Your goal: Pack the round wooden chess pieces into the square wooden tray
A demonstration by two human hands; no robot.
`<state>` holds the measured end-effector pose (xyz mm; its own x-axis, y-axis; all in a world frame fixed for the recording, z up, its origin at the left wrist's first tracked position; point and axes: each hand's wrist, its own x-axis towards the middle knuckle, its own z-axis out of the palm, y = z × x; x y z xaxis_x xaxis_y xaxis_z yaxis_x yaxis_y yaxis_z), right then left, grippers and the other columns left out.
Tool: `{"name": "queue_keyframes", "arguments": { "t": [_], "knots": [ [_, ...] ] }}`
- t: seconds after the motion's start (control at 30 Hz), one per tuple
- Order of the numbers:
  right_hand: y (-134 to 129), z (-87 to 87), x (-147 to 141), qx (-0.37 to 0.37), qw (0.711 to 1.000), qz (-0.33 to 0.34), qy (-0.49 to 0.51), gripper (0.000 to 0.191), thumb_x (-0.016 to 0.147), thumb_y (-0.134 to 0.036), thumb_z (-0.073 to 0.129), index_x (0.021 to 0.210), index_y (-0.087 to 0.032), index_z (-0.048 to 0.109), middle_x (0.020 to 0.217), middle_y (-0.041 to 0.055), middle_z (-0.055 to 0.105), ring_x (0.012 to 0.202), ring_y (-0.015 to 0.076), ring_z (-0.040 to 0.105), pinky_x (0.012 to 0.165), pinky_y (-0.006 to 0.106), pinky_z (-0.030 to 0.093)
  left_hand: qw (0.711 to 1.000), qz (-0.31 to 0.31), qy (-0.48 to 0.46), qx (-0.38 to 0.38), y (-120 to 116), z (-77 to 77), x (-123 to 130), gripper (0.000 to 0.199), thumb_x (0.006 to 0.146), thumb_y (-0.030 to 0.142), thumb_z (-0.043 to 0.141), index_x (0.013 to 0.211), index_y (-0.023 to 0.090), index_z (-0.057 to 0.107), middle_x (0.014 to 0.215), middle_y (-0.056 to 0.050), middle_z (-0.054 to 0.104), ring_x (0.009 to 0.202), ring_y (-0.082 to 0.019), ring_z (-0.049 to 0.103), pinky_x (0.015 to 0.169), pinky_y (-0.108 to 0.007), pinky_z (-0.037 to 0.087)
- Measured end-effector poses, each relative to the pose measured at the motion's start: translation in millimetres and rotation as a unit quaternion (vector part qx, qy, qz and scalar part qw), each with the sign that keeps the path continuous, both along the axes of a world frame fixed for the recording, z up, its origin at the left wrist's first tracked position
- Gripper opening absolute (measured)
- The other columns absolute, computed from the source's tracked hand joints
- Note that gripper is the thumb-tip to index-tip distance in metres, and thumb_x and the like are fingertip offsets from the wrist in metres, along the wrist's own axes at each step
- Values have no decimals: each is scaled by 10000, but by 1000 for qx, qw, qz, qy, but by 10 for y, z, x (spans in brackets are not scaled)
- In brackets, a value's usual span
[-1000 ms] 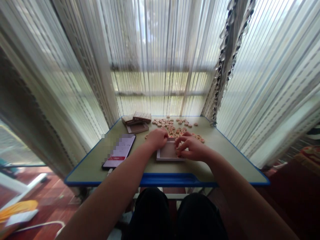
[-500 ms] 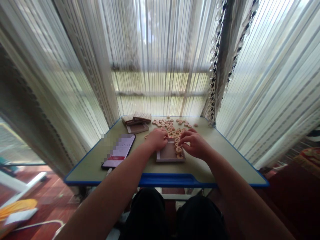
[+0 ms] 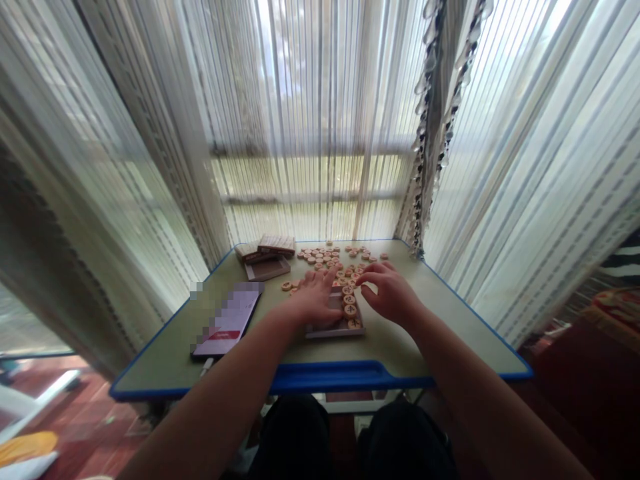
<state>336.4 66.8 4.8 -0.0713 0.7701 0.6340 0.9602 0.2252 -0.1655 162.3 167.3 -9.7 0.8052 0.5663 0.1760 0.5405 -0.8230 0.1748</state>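
Note:
A shallow cardboard box (image 3: 333,333) lies near the middle of the table, with a column of round wooden xiangqi pieces (image 3: 350,310) along its right inner side. My left hand (image 3: 317,300) reaches over the box's left part, fingers apart and stretched forward, nothing visible in its grasp. It hides much of the box floor. Just right of the box is my right hand (image 3: 389,290), its fingers bent and its thumb apart from the forefinger. Those fingertips are close to loose pieces (image 3: 355,277) behind the box; whether they touch any I cannot tell.
More wooden pieces (image 3: 320,257) are scattered toward the table's far edge. At the back left, box parts (image 3: 277,245) are stacked by an open tray (image 3: 267,269). A phone (image 3: 227,320) with a cable plugged in lies on the left. Sheer curtains (image 3: 320,133) hang behind the table (image 3: 450,333).
My left hand has moved from the box's back edge to over its inside, its fingers spreading. The fingers of my right hand have come away from the column of pieces. The view has shifted slightly.

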Motion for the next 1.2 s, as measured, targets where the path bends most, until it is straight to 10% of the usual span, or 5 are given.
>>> {"name": "queue_keyframes", "arguments": {
  "t": [1.2],
  "knots": [
    [49, -88, 37, -129, 991, 39, -15, 193, 780, -230, 533, 862, -266, 704, 888, 36, 601, 873, 178, 520, 836, 317, 389, 996, -64, -31, 60, -15, 65, 33, 594, 735, 461, 516, 1270, 215, 438, 1178, -89, 504, 1093, -271, 407, 987, -414, 289]
  ]
}}
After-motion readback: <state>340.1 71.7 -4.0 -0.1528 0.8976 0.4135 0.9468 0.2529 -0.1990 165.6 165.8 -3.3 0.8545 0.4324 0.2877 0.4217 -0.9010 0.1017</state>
